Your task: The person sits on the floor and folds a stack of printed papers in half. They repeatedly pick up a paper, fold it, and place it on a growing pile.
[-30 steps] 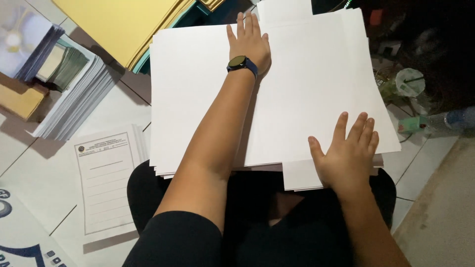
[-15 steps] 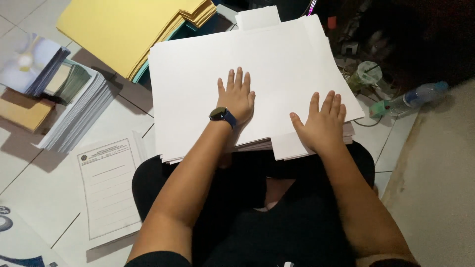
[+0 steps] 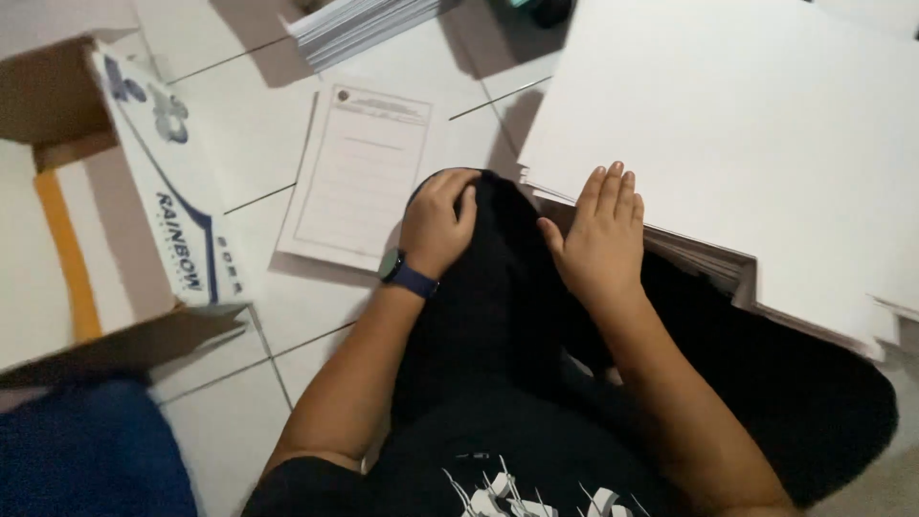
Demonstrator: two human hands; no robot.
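My left hand (image 3: 438,222), with a dark watch on its wrist, rests curled on my black-clad knee (image 3: 498,287) and holds nothing. My right hand (image 3: 598,233) lies flat with its fingers together, touching the near left edge of a thick stack of white sheets (image 3: 756,144) that sits across my lap and the floor. A printed form sheet (image 3: 356,172) lies on the white tiles just left of my left hand.
An open cardboard box (image 3: 105,220) with a white and blue flap stands at the left. A pile of papers (image 3: 354,24) lies at the top. Blue fabric (image 3: 86,450) shows at the bottom left. White floor tiles (image 3: 239,77) surround these.
The view swung left and down. My left hand came off the top of the white stack and back onto my knee. My right hand slid to the stack's near left edge.
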